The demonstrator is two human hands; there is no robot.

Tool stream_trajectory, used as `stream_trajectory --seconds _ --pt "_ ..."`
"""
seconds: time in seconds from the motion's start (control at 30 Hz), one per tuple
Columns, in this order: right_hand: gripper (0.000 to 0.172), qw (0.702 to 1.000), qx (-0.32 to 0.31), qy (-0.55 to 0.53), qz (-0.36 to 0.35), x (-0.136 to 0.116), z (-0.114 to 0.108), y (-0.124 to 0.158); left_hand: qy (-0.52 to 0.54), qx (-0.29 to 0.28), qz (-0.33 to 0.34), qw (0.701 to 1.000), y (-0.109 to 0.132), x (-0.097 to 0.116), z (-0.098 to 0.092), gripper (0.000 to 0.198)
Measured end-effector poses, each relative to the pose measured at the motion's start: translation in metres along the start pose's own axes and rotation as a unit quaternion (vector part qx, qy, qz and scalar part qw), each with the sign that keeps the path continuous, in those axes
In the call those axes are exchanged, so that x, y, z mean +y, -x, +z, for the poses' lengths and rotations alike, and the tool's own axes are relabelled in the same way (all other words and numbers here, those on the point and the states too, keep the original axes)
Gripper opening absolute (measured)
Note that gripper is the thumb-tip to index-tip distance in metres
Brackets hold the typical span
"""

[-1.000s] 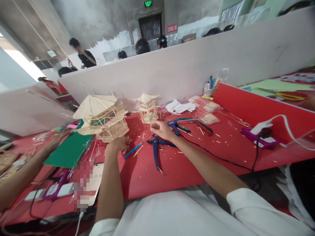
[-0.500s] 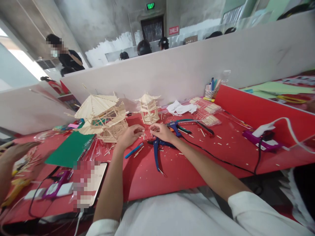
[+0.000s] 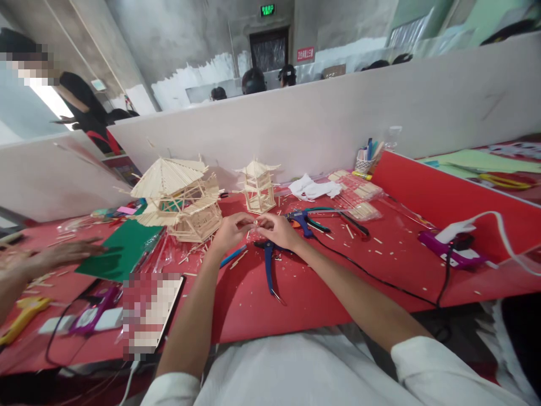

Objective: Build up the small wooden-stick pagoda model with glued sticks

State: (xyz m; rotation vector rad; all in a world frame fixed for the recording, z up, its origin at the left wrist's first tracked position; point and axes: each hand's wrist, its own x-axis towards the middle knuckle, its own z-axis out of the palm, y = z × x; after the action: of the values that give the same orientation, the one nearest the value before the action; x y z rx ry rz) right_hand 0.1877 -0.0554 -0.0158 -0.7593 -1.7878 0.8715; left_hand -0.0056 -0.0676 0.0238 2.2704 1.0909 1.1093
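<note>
My left hand [image 3: 233, 230] and my right hand [image 3: 278, 230] meet over the red table, fingertips pinched close together. A tiny pale bit shows between them, too small to name. Just behind them stands a small wooden-stick pavilion model [image 3: 258, 189]. Left of it is a larger stick pavilion model [image 3: 169, 194], touched by neither hand. Blue-handled pliers [image 3: 269, 268] lie below my right hand. A blue glue gun [image 3: 301, 219] rests to its right, and a blue pen [image 3: 232, 256] lies below my left hand.
A person's hand [image 3: 63, 255] reaches over a green sheet [image 3: 122, 248] at left. Nearby are a phone [image 3: 158, 310], a yellow glue gun [image 3: 27, 316] and a purple power strip [image 3: 95, 310]. Bagged sticks [image 3: 359, 194], a white cloth [image 3: 313, 187] and a red divider [image 3: 456, 203] are at right.
My hands have come closer together, fingertips now meeting. The other person's hand at left has moved right over the green sheet. The standing person in the background has moved left.
</note>
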Motion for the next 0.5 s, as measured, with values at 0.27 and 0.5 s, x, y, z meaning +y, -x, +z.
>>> stream_trajectory --seconds 0.27,0.5 --pt "0.018 0.990 -0.029 -0.116 0.080 0.0049 -0.0018 -0.0039 0.020 0.022 -0.029 0.999 -0.0010 -0.0005 0.0061 0.012" --pt "0.017 0.922 -0.022 -0.313 0.226 0.0070 -0.0067 -0.0057 0.058 0.037 -0.070 0.995 -0.0025 0.0033 0.0051 0.017"
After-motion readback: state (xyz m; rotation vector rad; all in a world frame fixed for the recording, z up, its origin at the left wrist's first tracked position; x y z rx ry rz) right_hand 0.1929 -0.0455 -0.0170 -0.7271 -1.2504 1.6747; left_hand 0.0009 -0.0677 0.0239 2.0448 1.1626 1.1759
